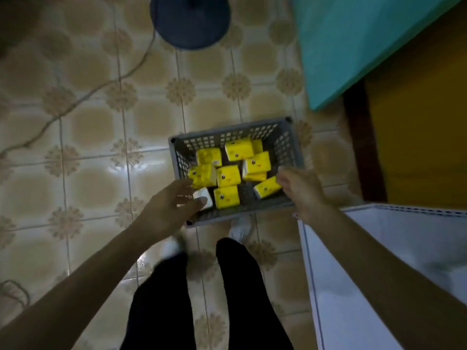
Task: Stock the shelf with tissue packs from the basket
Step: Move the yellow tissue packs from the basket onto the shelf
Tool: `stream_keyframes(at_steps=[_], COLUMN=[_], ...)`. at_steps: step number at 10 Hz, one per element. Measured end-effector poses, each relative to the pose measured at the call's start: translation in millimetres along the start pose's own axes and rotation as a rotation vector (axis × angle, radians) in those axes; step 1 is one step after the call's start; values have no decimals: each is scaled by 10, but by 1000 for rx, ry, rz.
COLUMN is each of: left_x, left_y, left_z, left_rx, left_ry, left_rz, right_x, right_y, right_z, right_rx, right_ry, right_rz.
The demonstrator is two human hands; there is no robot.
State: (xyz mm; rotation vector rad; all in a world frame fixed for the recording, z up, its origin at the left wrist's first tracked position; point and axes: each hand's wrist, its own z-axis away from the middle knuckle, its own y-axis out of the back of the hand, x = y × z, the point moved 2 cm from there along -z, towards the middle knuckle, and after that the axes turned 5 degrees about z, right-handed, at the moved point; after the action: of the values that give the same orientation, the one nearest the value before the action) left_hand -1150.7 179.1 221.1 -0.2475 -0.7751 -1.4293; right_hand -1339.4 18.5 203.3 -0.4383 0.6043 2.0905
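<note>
Grey perforated basket (283,140) on tiled floor (88,122), holding yellow tissue packs (228,176) — left hand (166,210) spread wide at its 7 o'clock corner, right hand (300,190) curled over the 4 o'clock rim, grip hidden — likely for lifting.

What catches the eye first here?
The bright yellow tissue packs stand out, heaped in a grey basket on the tiled floor at centre. The left hand and right hand reach at its near corners. A white unit stands lower right.
</note>
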Motion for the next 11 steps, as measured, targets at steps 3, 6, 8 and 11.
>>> stream_keyframes(at_steps=[3, 6, 8, 11], left_x=[-1011, -855, -336, 1161], left_y=[-1056, -1356, -651, 524], left_z=[-3279, -4312, -3109, -184], left_rx=[-65, -162, -37, -6], left_ry=[309, 316, 255, -318], left_rz=[90, 580, 611, 353], right_x=[717, 660, 297, -653], right_y=[-868, -1062, -894, -822], right_z=[-2945, -3932, -2182, 1029], right_rx=[19, -80, 40, 133], right_ry=[-7, -64, -143, 17], right_rz=[543, 114, -197, -459])
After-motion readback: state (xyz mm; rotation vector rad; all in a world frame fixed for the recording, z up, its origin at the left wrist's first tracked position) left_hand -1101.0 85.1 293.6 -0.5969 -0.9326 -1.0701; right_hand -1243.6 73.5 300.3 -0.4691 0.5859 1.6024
